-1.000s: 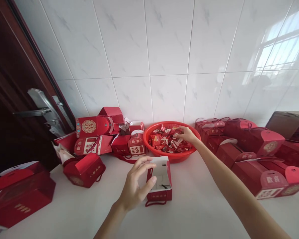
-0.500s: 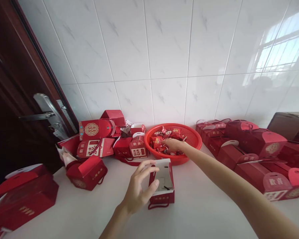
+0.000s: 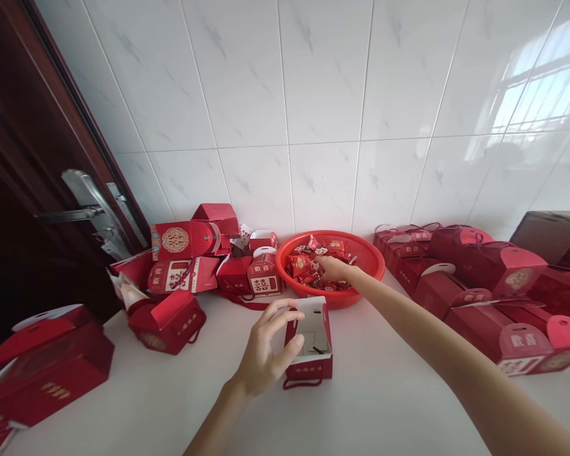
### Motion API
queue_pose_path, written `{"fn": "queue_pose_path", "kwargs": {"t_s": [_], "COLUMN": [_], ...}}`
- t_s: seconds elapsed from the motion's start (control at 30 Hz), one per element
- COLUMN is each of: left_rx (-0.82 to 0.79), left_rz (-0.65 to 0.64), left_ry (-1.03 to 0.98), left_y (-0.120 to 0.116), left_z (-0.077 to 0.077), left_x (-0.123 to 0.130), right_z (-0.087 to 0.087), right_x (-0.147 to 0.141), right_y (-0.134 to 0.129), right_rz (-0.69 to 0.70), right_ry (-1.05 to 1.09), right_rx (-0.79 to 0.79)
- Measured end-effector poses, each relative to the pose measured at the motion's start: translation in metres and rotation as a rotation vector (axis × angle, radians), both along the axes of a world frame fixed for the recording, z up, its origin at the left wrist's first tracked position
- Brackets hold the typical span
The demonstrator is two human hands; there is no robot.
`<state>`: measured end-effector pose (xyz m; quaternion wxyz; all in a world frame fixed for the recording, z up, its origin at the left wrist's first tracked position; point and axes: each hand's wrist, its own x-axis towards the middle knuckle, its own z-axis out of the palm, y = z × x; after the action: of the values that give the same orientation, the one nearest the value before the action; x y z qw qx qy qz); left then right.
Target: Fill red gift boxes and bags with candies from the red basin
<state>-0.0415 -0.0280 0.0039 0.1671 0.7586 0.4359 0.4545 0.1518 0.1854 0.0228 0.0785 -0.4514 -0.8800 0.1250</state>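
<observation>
An open red gift box (image 3: 308,368) with a white inside and a red cord handle stands in front of me. Beside its left edge is my left hand (image 3: 266,351), fingers spread and curved, thumb over the opening; it grips nothing. Behind the box sits a red plastic basket (image 3: 377,266) with wrapped candies (image 3: 300,262) in it. My right hand (image 3: 335,269) reaches down into the basket, its fingers curled together among the candies. The fingertips are partly hidden, so what they pinch is unclear.
Several closed red gift boxes (image 3: 475,304) are grouped on the right, near a cardboard box (image 3: 546,237). More red boxes (image 3: 175,320) are piled on the left, with a larger one (image 3: 52,373) at the front left. A tiled wall (image 3: 247,76) and a dark door (image 3: 23,190) border the table.
My right hand has shifted slightly right within the basket, its fingers among the candies. The left hand keeps its place by the box. The whole view has tilted slightly.
</observation>
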Motion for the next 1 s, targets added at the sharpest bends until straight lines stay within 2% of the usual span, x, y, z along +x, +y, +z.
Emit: {"fn": "queue_pose_path", "kwargs": {"t_s": [0.23,0.53,0.73,0.9,1.0], "left_rx": [-0.004,-0.011,-0.011,-0.049,-0.067], "left_rz": [-0.002,-0.018,-0.017,-0.039,0.010], "left_ry": [-0.009,-0.022,-0.046,-0.211,-0.380], "left_y": [0.000,0.001,0.002,0.004,0.017], "left_z": [0.001,-0.001,-0.003,-0.004,0.001], "left_x": [0.000,0.000,0.000,0.001,0.000], "right_z": [0.001,0.011,0.011,0.011,0.014], "right_x": [0.002,0.007,0.011,0.015,0.014], "right_y": [0.001,0.001,0.004,0.005,0.003], "right_rz": [-0.084,-0.205,-0.294,-0.259,-0.197], "right_ry": [0.129,0.611,0.838,0.965,1.021], "right_rx": [-0.079,-0.016,0.005,-0.011,0.000]}}
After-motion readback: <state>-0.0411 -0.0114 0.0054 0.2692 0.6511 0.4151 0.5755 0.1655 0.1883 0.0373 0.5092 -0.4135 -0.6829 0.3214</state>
